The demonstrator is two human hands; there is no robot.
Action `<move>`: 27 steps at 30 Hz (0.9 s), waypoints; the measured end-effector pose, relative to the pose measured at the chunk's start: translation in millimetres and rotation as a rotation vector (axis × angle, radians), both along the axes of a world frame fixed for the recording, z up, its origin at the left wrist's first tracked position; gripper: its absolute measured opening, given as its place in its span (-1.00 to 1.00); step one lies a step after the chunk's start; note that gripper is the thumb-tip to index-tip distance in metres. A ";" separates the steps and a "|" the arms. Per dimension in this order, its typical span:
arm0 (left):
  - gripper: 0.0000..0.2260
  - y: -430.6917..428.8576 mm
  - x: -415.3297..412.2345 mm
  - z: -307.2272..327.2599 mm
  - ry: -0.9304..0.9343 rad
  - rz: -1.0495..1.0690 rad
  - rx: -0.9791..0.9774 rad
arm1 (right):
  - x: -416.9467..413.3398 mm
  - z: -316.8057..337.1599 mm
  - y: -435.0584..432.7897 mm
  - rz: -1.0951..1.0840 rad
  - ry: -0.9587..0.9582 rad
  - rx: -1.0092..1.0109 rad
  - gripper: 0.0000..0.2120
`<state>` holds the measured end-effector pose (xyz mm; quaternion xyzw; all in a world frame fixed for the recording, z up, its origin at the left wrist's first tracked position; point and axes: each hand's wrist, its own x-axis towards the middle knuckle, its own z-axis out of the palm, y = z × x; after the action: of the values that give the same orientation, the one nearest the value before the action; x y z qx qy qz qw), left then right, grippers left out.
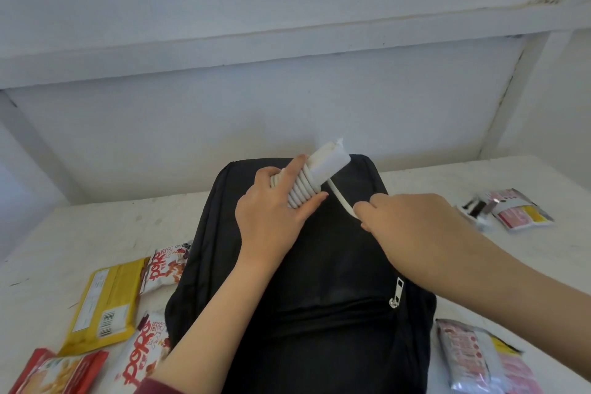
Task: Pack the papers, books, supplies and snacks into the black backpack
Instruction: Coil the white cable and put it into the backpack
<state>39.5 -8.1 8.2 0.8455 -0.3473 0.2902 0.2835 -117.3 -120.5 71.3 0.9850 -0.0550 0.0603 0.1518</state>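
Observation:
The black backpack lies flat on the white table, its front pocket zipper pull near the right side. Above its far end my left hand grips a rolled bundle of white paper with a white cord coiled round it. My right hand pinches the loose end of that cord just right of the bundle.
Left of the backpack lie a yellow packet, two white snack bags and a red snack bag. Pink packets sit at the right front and far right. A white wall rises behind the table.

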 end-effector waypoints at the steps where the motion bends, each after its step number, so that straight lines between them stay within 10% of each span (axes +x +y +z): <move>1: -0.46 -0.9 0.2 -2.2 -0.034 -0.004 0.024 | -0.3 1.6 0.2 0.040 0.009 -0.024 -0.80; 4: -0.47 -4.1 0.1 -7.9 -0.113 -0.042 0.079 | 3.9 4.4 -4.3 0.316 -0.082 -0.126 -0.56; 15: -0.55 -4.6 -4.4 -6.7 -0.165 -0.146 0.023 | 26.0 47.1 -18.9 0.529 -0.248 -0.150 -0.92; 17: -0.54 -3.3 -3.9 -7.4 -0.178 -0.154 0.010 | 33.0 50.7 -21.1 0.436 -0.285 -0.119 -0.71; 27: -0.50 9.5 5.8 -10.0 -0.251 -0.326 -0.003 | 73.7 39.5 -57.8 0.179 -0.122 0.945 -0.93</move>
<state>45.3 1.4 -1.7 0.7347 -0.5119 0.3440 0.2824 -43.6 -178.3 110.8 0.9417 -0.0002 0.0994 -0.3213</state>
